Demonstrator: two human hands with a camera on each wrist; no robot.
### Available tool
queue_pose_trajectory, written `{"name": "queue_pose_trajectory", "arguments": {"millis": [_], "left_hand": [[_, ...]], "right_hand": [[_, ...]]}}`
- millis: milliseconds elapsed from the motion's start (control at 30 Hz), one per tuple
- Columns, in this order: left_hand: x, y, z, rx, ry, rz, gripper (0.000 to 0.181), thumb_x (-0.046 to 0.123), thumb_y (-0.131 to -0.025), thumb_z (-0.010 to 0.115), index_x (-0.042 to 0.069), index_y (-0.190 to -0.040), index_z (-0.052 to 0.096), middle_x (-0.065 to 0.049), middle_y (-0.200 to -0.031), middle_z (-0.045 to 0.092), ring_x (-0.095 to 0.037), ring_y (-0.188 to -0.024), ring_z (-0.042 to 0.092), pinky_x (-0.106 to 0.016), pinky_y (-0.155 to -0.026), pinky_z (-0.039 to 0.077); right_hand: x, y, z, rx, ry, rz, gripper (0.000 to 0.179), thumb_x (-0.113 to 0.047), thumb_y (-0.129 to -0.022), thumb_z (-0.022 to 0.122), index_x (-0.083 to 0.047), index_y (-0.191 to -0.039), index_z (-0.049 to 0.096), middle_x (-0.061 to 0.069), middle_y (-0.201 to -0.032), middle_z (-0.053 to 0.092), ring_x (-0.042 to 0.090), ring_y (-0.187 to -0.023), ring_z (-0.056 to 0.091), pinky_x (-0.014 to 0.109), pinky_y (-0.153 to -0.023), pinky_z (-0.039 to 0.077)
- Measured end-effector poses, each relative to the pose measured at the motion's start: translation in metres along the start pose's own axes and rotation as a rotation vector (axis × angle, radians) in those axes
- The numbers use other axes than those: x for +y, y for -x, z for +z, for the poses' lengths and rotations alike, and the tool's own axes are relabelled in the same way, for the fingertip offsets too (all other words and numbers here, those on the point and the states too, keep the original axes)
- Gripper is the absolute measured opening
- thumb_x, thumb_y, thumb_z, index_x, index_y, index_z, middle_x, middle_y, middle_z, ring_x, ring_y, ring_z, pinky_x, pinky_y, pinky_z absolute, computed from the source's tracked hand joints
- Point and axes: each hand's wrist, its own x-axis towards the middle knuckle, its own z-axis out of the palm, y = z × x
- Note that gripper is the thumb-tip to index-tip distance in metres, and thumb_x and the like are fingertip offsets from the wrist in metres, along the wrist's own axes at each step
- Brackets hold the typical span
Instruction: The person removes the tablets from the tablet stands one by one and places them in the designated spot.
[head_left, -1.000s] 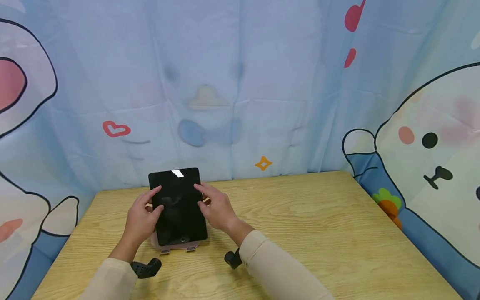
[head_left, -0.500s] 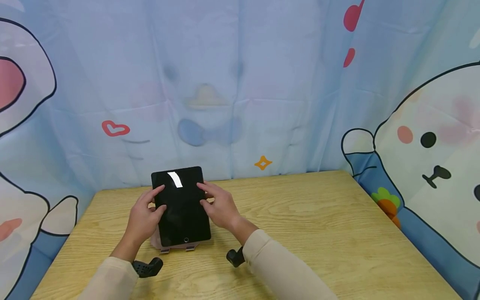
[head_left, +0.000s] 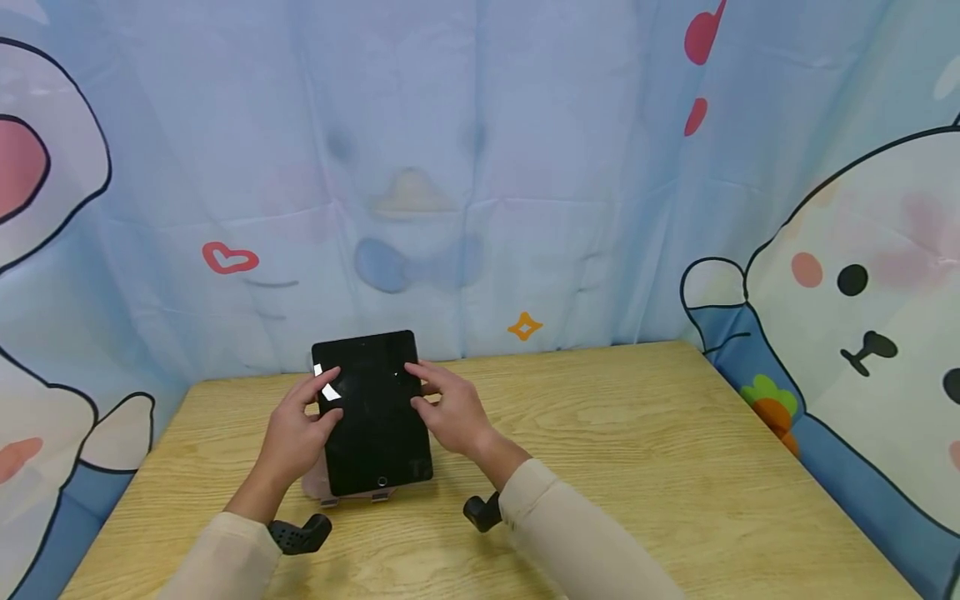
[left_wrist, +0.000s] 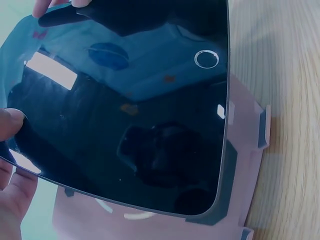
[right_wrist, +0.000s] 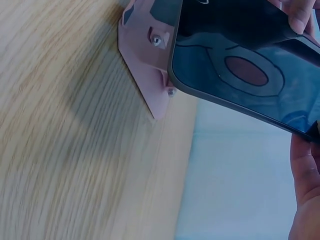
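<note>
A black tablet [head_left: 381, 433] with a round home button is held face up and tilted back between two hands. My left hand [head_left: 295, 429] grips its left edge, thumb on the glass and other fingers curled behind. On the opposite edge my right hand [head_left: 455, 412] pinches it the same way. Behind the tablet stands a pink tablet stand [head_left: 315, 482], mostly hidden by it. Grey pads and padded lips of the pink stand [left_wrist: 247, 165] show past the tablet's bottom edge in the left wrist view. Screws show on the stand's side plate [right_wrist: 137, 65] in the right wrist view.
The stand rests on a light wood table [head_left: 600, 467]. A blue cartoon-printed curtain [head_left: 562, 167] hangs behind the table and along its sides. Black wrist devices [head_left: 302, 533] sit at both beige sleeves [head_left: 592, 533].
Both hands have shifted the tablet a little to the right, while the pink stand has stayed in place. More of the stand's left side now shows. The glare on the screen has moved left.
</note>
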Motion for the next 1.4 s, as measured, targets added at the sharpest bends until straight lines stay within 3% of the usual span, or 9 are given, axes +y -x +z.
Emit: {"name": "queue_pose_trajectory", "arguments": {"millis": [133,900,1233,1400], "left_hand": [[0.003,0.000,0.002,-0.006,0.004,0.011,0.054,0.000,-0.096,0.061,0.007,-0.148,0.048,-0.018,-0.147,0.044,-0.036,-0.121,0.048,-0.053,-0.098,0.048],[0.019,-0.001,0.020,-0.085,0.067,0.012,0.057,0.000,-0.096,0.063,0.011,-0.149,0.047,-0.018,-0.150,0.042,-0.040,-0.131,0.045,-0.053,-0.097,0.048],[0.024,0.000,0.029,-0.117,0.113,0.014,0.056,0.002,-0.095,0.064,0.013,-0.147,0.049,-0.015,-0.149,0.045,-0.032,-0.118,0.054,-0.051,-0.098,0.049],[0.026,0.000,0.033,-0.126,0.132,-0.005,0.056,0.003,-0.094,0.065,0.013,-0.147,0.049,-0.015,-0.146,0.048,-0.032,-0.115,0.054,-0.052,-0.099,0.048]], "right_hand": [[0.001,0.001,-0.005,-0.006,-0.001,0.010,0.050,-0.004,-0.098,0.062,-0.009,-0.146,0.053,0.014,-0.153,0.043,0.030,-0.114,0.063,0.027,-0.067,0.054],[0.009,0.016,-0.031,0.031,-0.045,0.040,0.049,-0.003,-0.094,0.065,-0.007,-0.142,0.056,0.016,-0.150,0.047,0.030,-0.109,0.065,0.032,-0.077,0.057],[0.014,0.025,-0.041,0.053,-0.116,0.083,0.049,0.000,-0.092,0.066,-0.008,-0.140,0.058,0.012,-0.146,0.051,0.027,-0.106,0.066,0.028,-0.069,0.052],[0.014,0.029,-0.043,0.056,-0.143,0.106,0.049,0.000,-0.092,0.066,-0.008,-0.139,0.058,0.011,-0.145,0.051,0.027,-0.106,0.065,0.029,-0.071,0.053]]}}
